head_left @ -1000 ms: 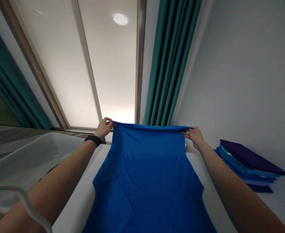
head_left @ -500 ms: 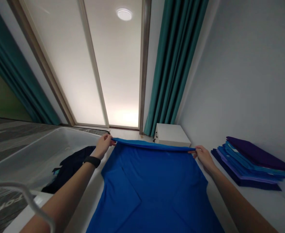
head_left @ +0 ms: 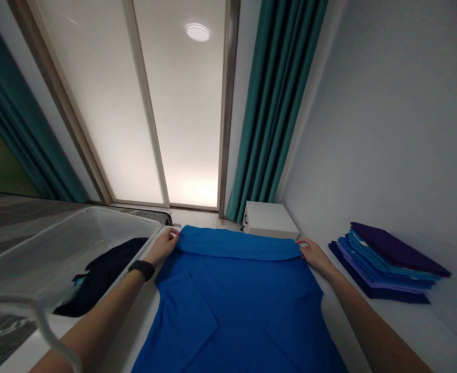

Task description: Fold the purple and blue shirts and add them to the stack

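A bright blue garment (head_left: 236,295) lies spread on the white table (head_left: 426,331) in front of me, with a pocket outline showing on its near left. Its far edge is folded over into a narrow band. My left hand (head_left: 165,245), a black band on its wrist, pinches the far left corner of that band. My right hand (head_left: 312,254) grips the far right corner. Both hands rest low on the table, fingers closed on the cloth.
A stack of folded blue and purple garments (head_left: 387,264) sits at the right by the wall. A translucent bin (head_left: 30,254) at the left holds dark clothing (head_left: 100,274). A small white cabinet (head_left: 269,223) stands beyond the table. Teal curtains (head_left: 275,103) flank a frosted window.
Both hands have brought the garment's far edge down from the air onto the table. That edge now lies flat, turned over into a band.
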The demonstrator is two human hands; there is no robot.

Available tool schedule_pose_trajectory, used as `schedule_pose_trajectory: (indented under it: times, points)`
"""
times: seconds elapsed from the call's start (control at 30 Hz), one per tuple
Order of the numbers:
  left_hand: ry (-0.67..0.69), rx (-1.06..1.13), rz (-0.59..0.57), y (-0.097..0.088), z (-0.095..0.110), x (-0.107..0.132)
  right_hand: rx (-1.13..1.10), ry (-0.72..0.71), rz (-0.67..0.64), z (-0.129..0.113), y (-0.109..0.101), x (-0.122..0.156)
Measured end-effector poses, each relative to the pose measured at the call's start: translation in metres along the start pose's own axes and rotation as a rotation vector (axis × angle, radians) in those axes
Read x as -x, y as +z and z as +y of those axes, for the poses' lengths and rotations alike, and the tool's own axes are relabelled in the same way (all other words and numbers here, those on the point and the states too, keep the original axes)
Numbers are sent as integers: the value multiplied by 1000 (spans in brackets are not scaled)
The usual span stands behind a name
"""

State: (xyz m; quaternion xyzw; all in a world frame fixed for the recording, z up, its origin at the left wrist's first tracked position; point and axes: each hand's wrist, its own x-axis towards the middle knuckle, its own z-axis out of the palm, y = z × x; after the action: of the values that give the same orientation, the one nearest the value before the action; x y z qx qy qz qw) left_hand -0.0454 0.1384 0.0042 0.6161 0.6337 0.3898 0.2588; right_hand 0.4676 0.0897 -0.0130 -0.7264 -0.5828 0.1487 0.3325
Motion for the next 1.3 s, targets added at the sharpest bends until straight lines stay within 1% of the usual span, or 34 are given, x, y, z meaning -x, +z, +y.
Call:
schedule_pose_trajectory:
  times: [0.1, 0.17, 0.23, 0.4, 0.5, 0.57, 0.67, 0.77, 0.9, 1.03, 1.17, 1.3]
  points:
    - [0, 35, -37, -5, 6, -9, -56, 24, -50, -6, -11, -4]
    - [6, 32, -36, -8, 9, -12, -70, 30, -60, -9, -16, -3]
    - [17, -2, -30, -11, 7, -11, -53, 39, -72, -8, -18, 1]
    - [35, -141, -47, -10, -6, 9, 59, 72, -87, 3, -6, 22]
    - [64, -206, -8, -5, -12, 22, 121, 70, -52, 8, 2, 32]
    - [95, -252, 18, -3, -15, 27, 183, 50, -6, 11, 6, 36]
    - [142, -315, 30, -1, -19, 28, 273, 16, 43, 15, 9, 40]
    - [156, -324, 24, -1, -22, 26, 281, 10, 20, 18, 9, 41]
    - [148, -302, 33, -1, -25, 25, 320, 9, -6, 19, 9, 39]
    - [142, -279, 34, -1, -22, 27, 371, 20, -22, 18, 10, 40]
    - [137, -264, 19, -2, -18, 29, 392, 0, -7, 18, 11, 41]
    - [134, -257, 29, -2, -20, 28, 378, -30, 12, 20, 13, 42]
